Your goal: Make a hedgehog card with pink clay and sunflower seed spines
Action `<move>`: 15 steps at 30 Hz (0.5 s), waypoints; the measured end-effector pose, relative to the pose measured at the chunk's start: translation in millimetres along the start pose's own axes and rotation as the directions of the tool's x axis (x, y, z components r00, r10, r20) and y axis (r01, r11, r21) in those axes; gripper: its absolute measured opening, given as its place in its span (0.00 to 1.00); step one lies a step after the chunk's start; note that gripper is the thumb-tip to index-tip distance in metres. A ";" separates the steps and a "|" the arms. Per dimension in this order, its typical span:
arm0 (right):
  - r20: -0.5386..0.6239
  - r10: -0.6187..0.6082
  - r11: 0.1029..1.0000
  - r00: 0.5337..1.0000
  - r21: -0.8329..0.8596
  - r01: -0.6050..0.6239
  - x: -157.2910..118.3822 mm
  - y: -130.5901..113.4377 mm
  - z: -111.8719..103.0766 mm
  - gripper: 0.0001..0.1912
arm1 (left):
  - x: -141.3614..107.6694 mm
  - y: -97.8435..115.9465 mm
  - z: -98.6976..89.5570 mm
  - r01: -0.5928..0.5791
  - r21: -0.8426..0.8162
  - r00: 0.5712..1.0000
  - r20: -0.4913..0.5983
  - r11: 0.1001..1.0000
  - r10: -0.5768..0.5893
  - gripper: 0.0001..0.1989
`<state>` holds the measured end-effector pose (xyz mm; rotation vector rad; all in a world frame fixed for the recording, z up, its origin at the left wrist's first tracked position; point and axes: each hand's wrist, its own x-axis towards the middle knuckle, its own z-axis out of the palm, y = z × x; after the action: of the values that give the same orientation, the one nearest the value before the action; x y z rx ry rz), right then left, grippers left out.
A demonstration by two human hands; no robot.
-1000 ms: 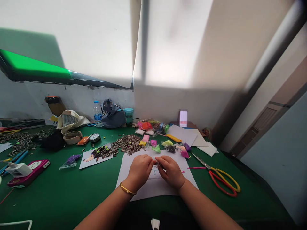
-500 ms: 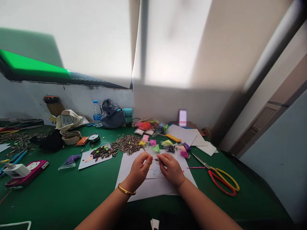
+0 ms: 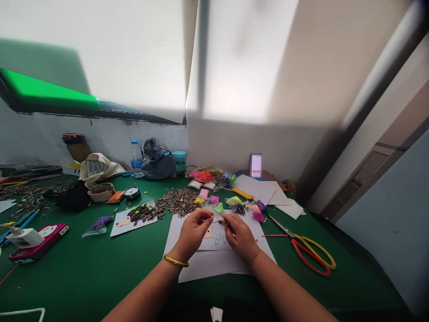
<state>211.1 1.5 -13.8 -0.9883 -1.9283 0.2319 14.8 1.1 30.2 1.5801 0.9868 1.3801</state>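
Head view: the left hand (image 3: 193,233) and right hand (image 3: 240,237) pinch a small clear plastic packet (image 3: 218,219) from either side, fingertips closed on it. It sits midway between them, over a hedgehog drawing (image 3: 216,233) on white paper (image 3: 214,268); its long axis is too small to tell.

**No legible text on the table**
The blue label on the water bottle (image 3: 136,163) is too small to read, and the upright card (image 3: 256,165) to the right of that bottle is blurred, so neither shows any readable words or numbers.
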 end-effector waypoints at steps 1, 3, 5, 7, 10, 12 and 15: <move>0.003 -0.003 1.000 1.000 0.011 0.003 -0.2 -0.5 0.3 0.22 | 0.5 -2.0 1.7 0.014 0.016 1.000 0.012 1.000 -0.015 0.07; 0.003 -0.012 0.999 1.000 0.030 0.012 -0.4 -1.4 0.6 0.22 | 1.1 -4.4 4.2 0.023 0.092 0.999 0.023 0.996 -0.025 0.06; -0.005 -0.024 0.999 1.000 0.044 0.025 -0.5 -2.2 0.7 0.23 | 1.2 -4.6 5.6 -0.011 0.207 1.000 0.029 0.978 0.005 0.05; -0.013 -0.040 0.998 0.999 0.051 0.041 -0.4 -2.8 0.9 0.23 | 0.9 -3.1 6.1 -0.074 0.320 0.996 0.065 0.944 0.056 0.04; -0.015 -0.056 0.997 0.998 0.054 0.057 -0.2 -3.0 1.5 0.23 | -0.2 0.1 6.3 -0.143 0.424 0.986 0.137 0.894 0.092 0.03; -0.009 -0.058 0.997 0.998 0.054 0.058 -0.3 -2.4 2.1 0.23 | -1.5 2.1 6.6 -0.163 0.468 0.982 0.160 0.869 0.098 0.03; 0.000 -0.068 0.997 0.998 0.048 0.068 -0.7 -0.7 3.4 0.24 | -4.2 3.8 7.6 -0.218 0.550 0.973 0.191 0.806 0.133 0.04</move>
<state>208.1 1.3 -15.8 -0.8903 -1.9456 0.2386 22.1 -4.8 31.5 2.2319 1.2645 1.1173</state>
